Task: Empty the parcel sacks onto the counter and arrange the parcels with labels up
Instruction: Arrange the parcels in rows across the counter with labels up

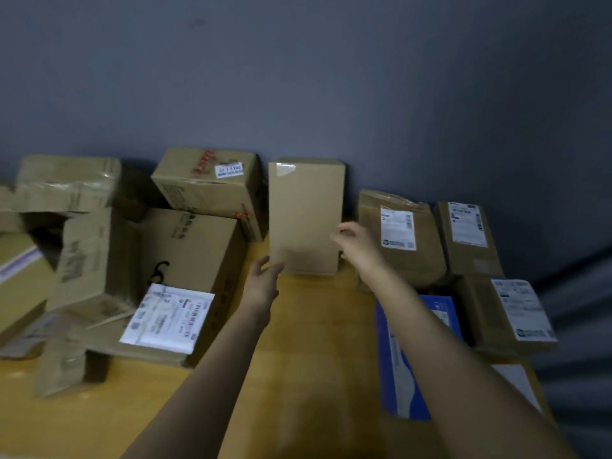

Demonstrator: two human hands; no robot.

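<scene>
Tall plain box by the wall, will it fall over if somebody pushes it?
It may tip, since the tall plain box stands on its narrow end. It looks stiff: its edges are straight, unlike the crumpled parcel on its right. It would probably slide easily on the smooth counter.

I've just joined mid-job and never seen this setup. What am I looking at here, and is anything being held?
There is no machine: one camera worn on a person's head looks down at their bare hands. The wooden counter meets a grey wall. A plain cardboard box stands upright against it, no label showing. The left hand touches its lower corner with straight fingers; the right hand curls round its right edge. Labelled parcels lie to the right, a blue parcel nearer, more cartons piled left.
</scene>
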